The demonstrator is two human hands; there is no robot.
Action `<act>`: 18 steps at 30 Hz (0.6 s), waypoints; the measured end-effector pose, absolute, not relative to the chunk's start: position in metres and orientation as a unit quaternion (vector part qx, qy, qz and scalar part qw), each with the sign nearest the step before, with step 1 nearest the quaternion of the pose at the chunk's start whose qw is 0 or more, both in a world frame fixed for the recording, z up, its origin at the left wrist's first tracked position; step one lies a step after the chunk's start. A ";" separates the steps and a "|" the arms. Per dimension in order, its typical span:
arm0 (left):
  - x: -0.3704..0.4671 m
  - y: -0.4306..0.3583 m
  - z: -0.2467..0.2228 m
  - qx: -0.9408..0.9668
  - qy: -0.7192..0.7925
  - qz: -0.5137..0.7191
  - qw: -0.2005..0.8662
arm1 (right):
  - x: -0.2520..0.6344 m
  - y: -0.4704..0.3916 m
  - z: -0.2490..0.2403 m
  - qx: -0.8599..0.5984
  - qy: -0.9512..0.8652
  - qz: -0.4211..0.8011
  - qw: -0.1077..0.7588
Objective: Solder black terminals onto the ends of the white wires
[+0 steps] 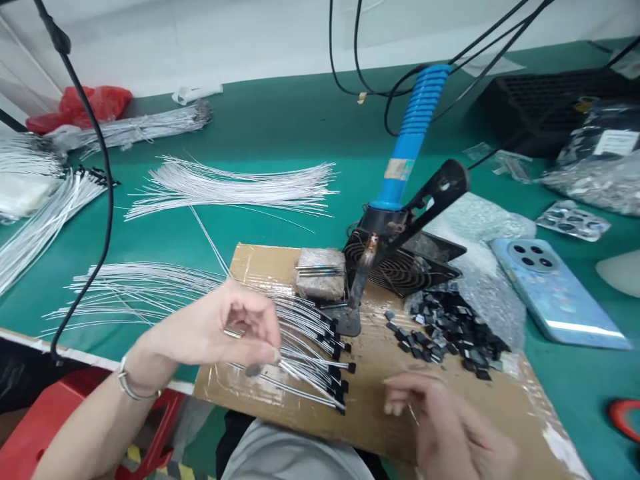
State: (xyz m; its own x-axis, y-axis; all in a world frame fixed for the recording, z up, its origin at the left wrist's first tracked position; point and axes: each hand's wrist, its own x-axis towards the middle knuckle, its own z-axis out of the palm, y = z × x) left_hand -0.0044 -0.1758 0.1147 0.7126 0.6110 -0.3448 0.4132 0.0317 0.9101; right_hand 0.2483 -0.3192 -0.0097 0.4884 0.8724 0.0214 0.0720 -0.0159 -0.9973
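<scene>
My left hand (245,330) is closed, thumb and forefinger pinching a thin white wire above the cardboard (380,420). Beneath and beside it lie white wires (305,360) whose right ends carry small black connectors (343,387). Over the right part of the cardboard is my right hand (445,420), fingers bent and blurred; whether it holds anything is unclear. A pile of small black pieces (450,330) lies beyond the right hand. Left of that pile, a blue-handled soldering iron (415,133) stands in a black holder, beside a grey block (320,273) with thin rods on top.
Bundles of white wires (235,187) lie on the green table (280,127). A black cable (103,167) hangs at the left. At the right are a blue phone (560,293), plastic bags (600,167) and a red-handled tool (623,420). A red stool (60,420) stands lower left.
</scene>
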 end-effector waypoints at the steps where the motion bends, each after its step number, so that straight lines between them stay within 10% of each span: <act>1: 0.001 -0.180 0.104 0.655 0.370 0.090 0.652 | 0.235 -0.319 -0.001 -0.590 -0.394 0.384 0.591; 18: 0.016 -0.214 0.088 0.715 0.467 0.079 0.514 | 0.208 -0.303 0.019 -0.557 -0.326 0.548 0.532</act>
State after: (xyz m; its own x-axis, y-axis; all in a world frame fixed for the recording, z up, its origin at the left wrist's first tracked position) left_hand 0.0157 -0.2136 0.0876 0.5513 0.7494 -0.3666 0.5863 -0.0354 0.8093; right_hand 0.2077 -0.3035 0.0190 0.1859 0.9465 -0.2637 -0.2195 -0.2216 -0.9501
